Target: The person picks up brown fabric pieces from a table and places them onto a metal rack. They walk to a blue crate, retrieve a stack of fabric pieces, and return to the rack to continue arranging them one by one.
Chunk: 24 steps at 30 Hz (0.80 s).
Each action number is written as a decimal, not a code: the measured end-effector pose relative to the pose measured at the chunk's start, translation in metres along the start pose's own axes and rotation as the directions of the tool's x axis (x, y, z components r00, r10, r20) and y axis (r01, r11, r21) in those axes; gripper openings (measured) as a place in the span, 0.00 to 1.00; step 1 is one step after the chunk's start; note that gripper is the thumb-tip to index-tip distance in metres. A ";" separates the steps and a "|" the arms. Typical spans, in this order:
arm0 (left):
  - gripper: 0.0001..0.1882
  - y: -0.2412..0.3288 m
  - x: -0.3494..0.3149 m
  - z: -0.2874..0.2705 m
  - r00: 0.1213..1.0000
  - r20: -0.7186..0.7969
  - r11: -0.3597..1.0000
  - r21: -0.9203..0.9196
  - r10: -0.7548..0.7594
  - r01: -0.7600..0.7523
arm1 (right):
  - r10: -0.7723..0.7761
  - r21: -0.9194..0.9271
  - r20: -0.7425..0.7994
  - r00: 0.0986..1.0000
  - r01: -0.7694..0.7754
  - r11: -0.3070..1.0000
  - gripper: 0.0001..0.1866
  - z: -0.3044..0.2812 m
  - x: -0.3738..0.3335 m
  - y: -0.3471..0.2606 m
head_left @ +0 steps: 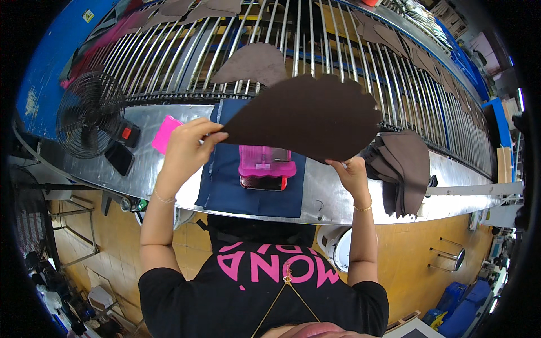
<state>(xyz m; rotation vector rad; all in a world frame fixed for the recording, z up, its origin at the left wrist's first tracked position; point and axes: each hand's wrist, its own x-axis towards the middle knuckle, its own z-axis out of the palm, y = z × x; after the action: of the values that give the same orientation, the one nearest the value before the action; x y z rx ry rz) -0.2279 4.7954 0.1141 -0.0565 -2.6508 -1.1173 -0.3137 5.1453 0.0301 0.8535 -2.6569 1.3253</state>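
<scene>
Both my hands hold up a flat dark brown cut piece (307, 115), teardrop-shaped with a scalloped far right edge; whether it is leather or fabric I cannot tell. My left hand (189, 143) pinches its narrow left tip between thumb and fingers. At its lower right edge, my right hand (354, 174) grips it, the fingers partly hidden. Beneath the piece, a pink clear-lidded box (267, 166) rests on a dark blue cloth (242, 201), partly covered from sight. To my right, a stack of similar brown pieces (408, 163) droops over the metal table.
A conveyor of metal rods (191, 62) runs across the far side, with another brown piece (253, 63) lying on it. On the metal table (186, 194) at left stand a black fan (91, 115), a dark phone-like slab (119, 158) and a bright pink item (164, 135).
</scene>
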 end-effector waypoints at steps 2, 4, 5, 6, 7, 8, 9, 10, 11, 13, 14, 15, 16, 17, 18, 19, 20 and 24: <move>0.06 0.012 0.013 0.015 0.989 0.055 0.982 0.117 0.140 -0.146 | 0.093 0.034 -0.056 0.994 -0.091 0.995 0.04 -0.009 -0.024 0.019; 0.07 0.024 0.024 0.027 0.956 0.099 0.948 0.138 0.275 -0.286 | 0.185 0.027 -0.115 0.976 -0.183 0.983 0.05 -0.025 -0.049 0.037; 0.07 0.031 0.030 0.034 0.931 0.124 0.922 0.146 0.342 -0.358 | 0.233 0.001 -0.156 0.960 -0.236 0.972 0.06 -0.036 -0.063 0.046; 0.07 0.037 0.034 0.042 0.917 0.159 0.909 0.148 0.366 -0.389 | 0.228 0.097 -0.236 0.945 -0.210 0.973 0.05 -0.046 -0.071 0.045; 0.07 0.043 0.038 0.050 0.901 0.193 0.896 0.150 0.388 -0.418 | 0.228 0.190 -0.313 0.922 -0.174 0.966 0.04 -0.057 -0.077 0.042; 0.08 0.051 0.043 0.059 0.881 0.228 0.880 0.148 0.414 -0.452 | 0.243 0.238 -0.357 0.902 -0.164 0.957 0.03 -0.070 -0.084 0.040; 0.07 0.054 0.047 0.070 0.863 0.252 0.864 0.147 0.438 -0.481 | 0.257 0.287 -0.395 0.882 -0.147 0.947 0.04 -0.083 -0.086 0.037; 0.07 0.057 0.053 0.078 0.832 0.255 0.838 0.119 0.493 -0.533 | 0.258 0.320 -0.396 0.881 -0.131 0.938 0.07 -0.095 -0.083 0.035; 0.07 0.060 0.060 0.084 0.792 0.259 0.804 0.084 0.553 -0.589 | 0.263 0.350 -0.403 0.876 -0.118 0.929 0.10 -0.107 -0.081 0.028; 0.07 0.061 0.075 0.085 0.815 0.176 0.826 0.015 0.553 -0.564 | 0.313 0.361 -0.479 0.820 -0.141 0.922 0.15 -0.104 -0.050 0.003; 0.07 0.062 0.084 0.084 0.822 0.134 0.831 -0.029 0.553 -0.555 | 0.304 0.335 -0.510 0.805 -0.140 0.932 0.16 -0.104 -0.038 -0.001; 0.07 0.061 0.091 0.077 0.852 0.121 0.860 -0.019 0.509 -0.510 | 0.293 0.315 -0.535 0.792 -0.135 0.939 0.17 -0.105 -0.024 -0.001; 0.07 0.053 0.100 0.073 0.872 0.075 0.875 -0.010 0.484 -0.485 | 0.256 0.255 -0.526 0.811 -0.137 0.957 0.17 -0.105 -0.008 0.004; 0.08 0.042 0.108 0.069 0.888 0.026 0.889 0.001 0.459 -0.459 | 0.217 0.195 -0.514 0.830 -0.134 0.972 0.17 -0.103 0.010 0.013; 0.10 0.031 0.116 0.063 0.912 0.003 0.911 0.039 0.410 -0.410 | 0.180 0.140 -0.498 0.848 -0.126 0.982 0.16 -0.101 0.030 0.015; 0.21 0.021 0.123 0.053 0.905 -0.058 0.907 0.061 0.420 -0.417 | 0.082 0.003 -0.511 0.856 -0.094 0.996 0.15 -0.103 0.049 0.011; 0.29 0.016 0.130 0.042 0.907 -0.151 0.919 0.093 0.392 -0.382 | -0.014 -0.131 -0.506 0.862 -0.061 0.990 0.14 -0.104 0.072 -0.004; 0.46 0.021 0.150 -0.008 0.778 -0.368 0.853 0.332 0.510 -0.403 | -0.308 -0.595 -0.284 0.908 0.085 0.799 0.12 -0.111 0.136 -0.070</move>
<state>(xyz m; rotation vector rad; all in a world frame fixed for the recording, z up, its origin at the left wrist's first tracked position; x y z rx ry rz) -0.3678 4.7948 0.1723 -0.3444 -2.1608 -0.5611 -0.4153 5.1341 0.1889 0.6856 -2.3568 0.5032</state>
